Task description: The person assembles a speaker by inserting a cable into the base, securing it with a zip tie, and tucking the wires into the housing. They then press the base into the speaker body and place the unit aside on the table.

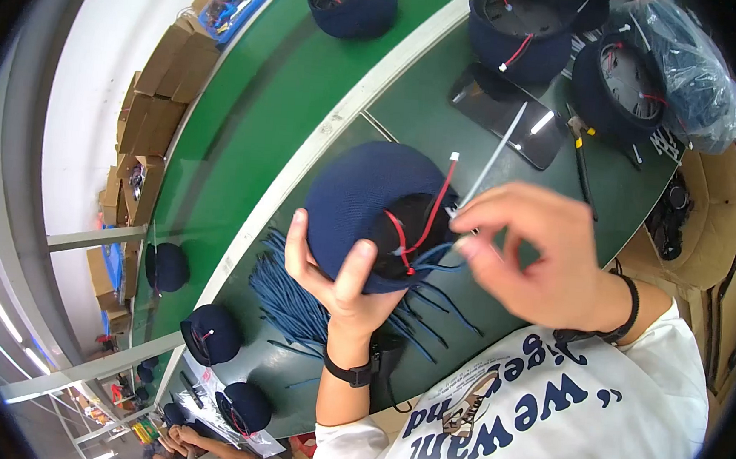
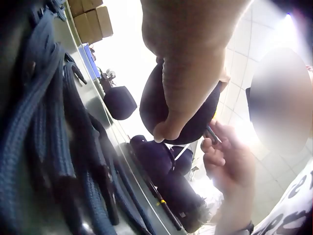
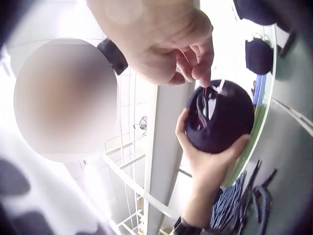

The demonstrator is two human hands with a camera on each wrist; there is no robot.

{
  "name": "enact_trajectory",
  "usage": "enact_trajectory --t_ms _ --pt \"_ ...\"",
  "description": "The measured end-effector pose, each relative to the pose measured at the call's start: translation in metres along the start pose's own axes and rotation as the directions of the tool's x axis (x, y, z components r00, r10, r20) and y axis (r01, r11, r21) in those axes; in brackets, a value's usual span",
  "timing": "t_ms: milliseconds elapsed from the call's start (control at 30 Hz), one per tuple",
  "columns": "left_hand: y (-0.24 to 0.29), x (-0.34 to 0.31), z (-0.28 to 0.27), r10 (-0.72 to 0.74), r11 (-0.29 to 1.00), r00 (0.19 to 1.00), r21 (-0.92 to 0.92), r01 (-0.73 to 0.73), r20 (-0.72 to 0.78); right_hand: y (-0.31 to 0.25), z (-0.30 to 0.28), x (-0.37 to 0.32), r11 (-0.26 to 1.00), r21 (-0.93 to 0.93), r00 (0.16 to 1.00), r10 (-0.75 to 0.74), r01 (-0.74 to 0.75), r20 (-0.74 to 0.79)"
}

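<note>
A navy, fabric-covered round housing (image 1: 362, 186) with a dark open side is tilted up in my left hand (image 1: 351, 292), thumb and fingers spread around it. Red wires (image 1: 438, 204) with a white plug come out of the opening. At its edge a white cable tie (image 1: 497, 153) sticks out, long tail up. My right hand (image 1: 546, 250) is at the opening, thumb and forefinger pinching a blue cord (image 1: 440, 258) close beside the tie. In the right wrist view, the right fingertips meet the rim of the housing (image 3: 227, 122). Under the left hand lies a bundle of blue cords (image 1: 286, 296).
More navy housings (image 1: 518, 35) stand at the back right and down the left side. A phone (image 1: 512, 116), cutters (image 1: 582, 163) and a plastic bag (image 1: 695, 73) lie to the right. Beyond a pale rail (image 1: 305, 153) runs a green belt (image 1: 262, 94). Another person (image 1: 207, 449) sits at lower left.
</note>
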State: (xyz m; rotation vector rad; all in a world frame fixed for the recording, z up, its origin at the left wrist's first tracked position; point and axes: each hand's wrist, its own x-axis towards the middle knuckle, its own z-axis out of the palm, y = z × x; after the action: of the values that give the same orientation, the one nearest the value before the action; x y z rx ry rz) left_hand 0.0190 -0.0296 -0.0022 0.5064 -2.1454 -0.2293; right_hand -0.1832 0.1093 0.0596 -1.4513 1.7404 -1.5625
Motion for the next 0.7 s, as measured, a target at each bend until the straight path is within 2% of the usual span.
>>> enact_trajectory --t_ms 67,100,133,167,200,233,300,367,400,433,500,533,567,600,633,700 --pt "-0.014 0.012 -0.004 -0.067 0.998 0.998 0.013 0.067 -0.017 0.008 -0.013 0.019 0.994 -0.058 0.983 -0.101 0.093 -0.154" --pt "-0.023 0.02 -0.006 -0.119 0.992 0.992 0.025 0.12 -0.029 0.001 -0.025 0.033 0.99 -0.144 0.994 -0.014 -0.002 -0.108" --pt "-0.034 0.027 -0.005 -0.205 0.973 0.979 0.104 0.205 -0.013 0.003 -0.03 0.051 0.969 -0.245 0.998 -0.049 0.04 -0.031" --pt "-0.046 0.04 -0.005 -0.317 0.945 0.948 0.088 0.315 0.008 0.009 -0.032 0.074 0.936 -0.342 0.996 -0.076 0.088 0.05" --pt "-0.07 0.048 0.002 -0.411 0.912 0.912 -0.008 0.411 -0.005 0.022 -0.029 0.093 0.857 -0.505 0.989 -0.031 0.1 0.143" --pt "-0.094 0.053 0.01 -0.471 0.882 0.882 -0.03 0.47 -0.027 0.035 -0.022 0.113 0.751 -0.649 0.975 0.033 0.121 0.22" --pt "-0.137 0.064 0.027 -0.557 0.83 0.826 -0.044 0.556 -0.085 0.037 0.001 0.172 0.638 -0.769 0.905 0.301 0.043 0.299" --pt "-0.176 0.073 0.043 -0.622 0.782 0.77 -0.064 0.62 -0.146 0.057 0.024 0.228 0.586 -0.808 0.904 0.375 -0.061 0.204" --pt "-0.19 0.076 0.049 -0.659 0.751 0.733 -0.092 0.654 -0.167 0.079 0.031 0.247 0.591 -0.806 0.936 0.306 -0.043 0.175" --pt "-0.195 0.077 0.051 -0.679 0.73 0.717 -0.038 0.683 -0.16 0.104 0.037 0.265 0.597 -0.802 0.961 0.235 -0.026 0.144" --pt "-0.215 0.069 0.054 -0.617 0.785 0.771 -0.056 0.616 -0.157 0.145 0.046 0.283 0.639 -0.769 0.989 0.12 -0.007 0.091" --pt "-0.195 0.073 0.047 -0.623 0.768 0.761 0.041 0.639 -0.183 0.141 0.044 0.283 0.643 -0.766 0.994 0.09 -0.008 0.065" --pt "-0.171 0.077 0.045 -0.647 0.689 0.715 0.197 0.697 -0.265 0.138 0.045 0.281 0.649 -0.761 0.997 0.065 -0.009 0.044" --pt "-0.152 0.078 0.035 -0.486 0.809 0.825 0.21 0.549 -0.288 0.142 0.045 0.28 0.64 -0.765 0.997 -0.026 0.071 0.071" --pt "-0.135 0.081 0.026 -0.309 0.895 0.901 0.228 0.384 -0.306 0.134 0.045 0.278 0.631 -0.771 0.996 -0.036 0.085 0.08" --pt "-0.095 0.092 0.015 -0.269 0.963 0.954 -0.036 0.267 -0.135 0.116 0.046 0.263 0.615 -0.781 0.993 -0.038 0.109 0.109"
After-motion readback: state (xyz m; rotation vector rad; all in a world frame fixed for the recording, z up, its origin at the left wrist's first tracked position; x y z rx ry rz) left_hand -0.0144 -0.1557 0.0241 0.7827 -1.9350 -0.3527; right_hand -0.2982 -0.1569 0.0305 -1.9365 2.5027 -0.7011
